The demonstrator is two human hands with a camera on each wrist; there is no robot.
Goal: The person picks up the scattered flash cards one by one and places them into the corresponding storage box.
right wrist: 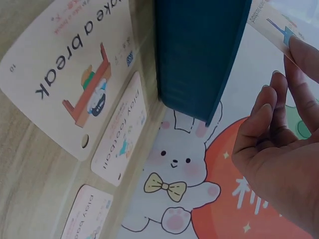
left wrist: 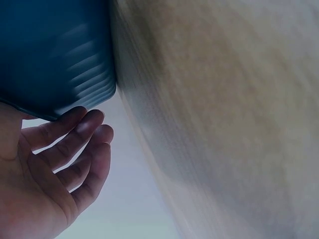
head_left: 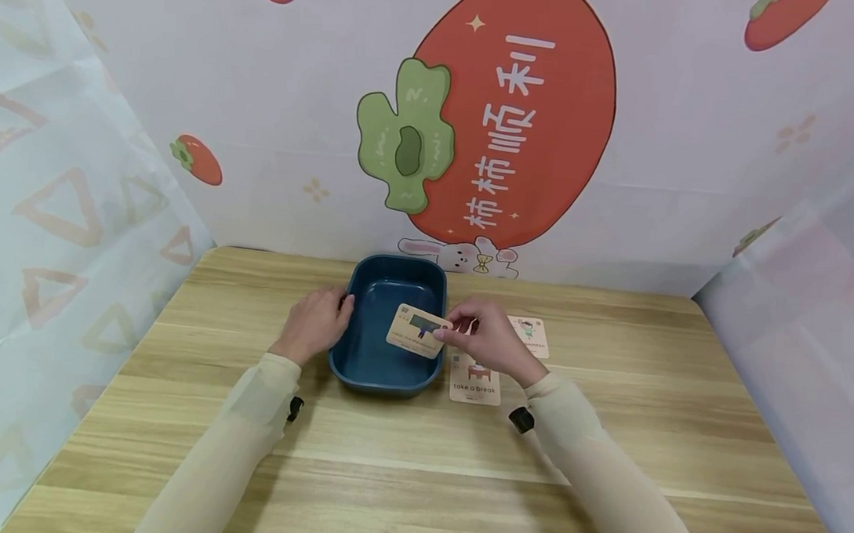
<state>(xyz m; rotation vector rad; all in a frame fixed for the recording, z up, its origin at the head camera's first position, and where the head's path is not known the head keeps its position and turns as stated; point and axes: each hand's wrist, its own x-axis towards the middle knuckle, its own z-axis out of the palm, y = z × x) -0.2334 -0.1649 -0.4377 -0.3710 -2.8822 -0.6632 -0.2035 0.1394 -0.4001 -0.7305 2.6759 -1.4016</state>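
A dark blue rectangular tray sits on the table. My left hand grips its left rim; in the left wrist view the fingertips touch the outer wall and the thumb is mostly hidden. Between thumb and forefinger, my right hand pinches a picture card by its right end, tilted above the tray's right part. On the table right of the tray lie a "take a break" card, a "play football" card and a third card, whose printing is partly cut off there.
The wood-grain table spreads out on all sides of the tray. Behind it stands a white printed backdrop with a large red persimmon, and patterned sheets flank both sides.
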